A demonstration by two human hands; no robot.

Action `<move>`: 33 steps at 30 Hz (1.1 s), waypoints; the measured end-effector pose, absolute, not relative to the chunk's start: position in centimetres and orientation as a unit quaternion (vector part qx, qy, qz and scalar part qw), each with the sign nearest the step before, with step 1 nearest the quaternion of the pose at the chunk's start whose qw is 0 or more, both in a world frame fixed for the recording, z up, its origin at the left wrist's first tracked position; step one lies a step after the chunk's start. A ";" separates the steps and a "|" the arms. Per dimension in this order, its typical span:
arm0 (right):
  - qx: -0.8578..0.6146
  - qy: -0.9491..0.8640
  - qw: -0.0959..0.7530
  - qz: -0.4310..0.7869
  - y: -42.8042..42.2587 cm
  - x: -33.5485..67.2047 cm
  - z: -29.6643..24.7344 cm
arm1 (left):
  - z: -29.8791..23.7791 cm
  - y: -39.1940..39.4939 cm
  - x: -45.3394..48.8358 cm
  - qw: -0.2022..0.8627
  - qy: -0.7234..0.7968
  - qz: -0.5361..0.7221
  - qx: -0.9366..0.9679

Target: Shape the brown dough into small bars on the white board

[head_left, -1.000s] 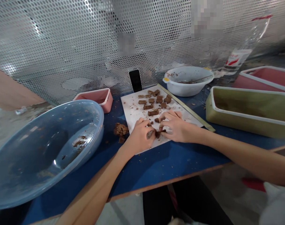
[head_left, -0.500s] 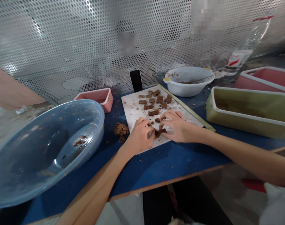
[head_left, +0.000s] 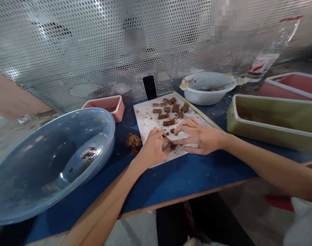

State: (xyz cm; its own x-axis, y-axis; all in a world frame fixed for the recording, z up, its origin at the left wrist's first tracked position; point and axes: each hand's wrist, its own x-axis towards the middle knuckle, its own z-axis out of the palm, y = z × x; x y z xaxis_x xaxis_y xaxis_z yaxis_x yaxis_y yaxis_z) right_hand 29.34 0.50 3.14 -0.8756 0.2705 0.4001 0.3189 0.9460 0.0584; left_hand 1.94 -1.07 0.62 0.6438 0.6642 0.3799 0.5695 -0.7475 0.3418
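Head-worn view, forward-down, close over left hand (head_left: pixel 154 149), right hand (head_left: pixel 200 138), blue table (head_left: pixel 186 177)

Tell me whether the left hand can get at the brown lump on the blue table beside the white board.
Probably yes. The brown lump lies just left of the left hand, on the bare blue table, with nothing between them.

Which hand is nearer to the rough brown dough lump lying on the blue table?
Left. The left hand lies just right of the brown dough lump, on the white board; the right hand is farther right, beyond the left.
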 end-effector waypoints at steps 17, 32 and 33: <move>-0.135 -0.970 0.196 -0.059 0.9 29.6 3.1 | -0.2 -0.4 2.2 0.111 0.393 0.281 0.869; -0.130 -0.969 0.199 -0.074 0.8 29.6 3.6 | -0.7 -0.1 2.4 0.131 0.414 0.260 0.862; -0.129 -0.967 0.207 -0.073 0.8 29.6 3.5 | -0.7 -0.1 2.5 0.132 0.411 0.263 0.863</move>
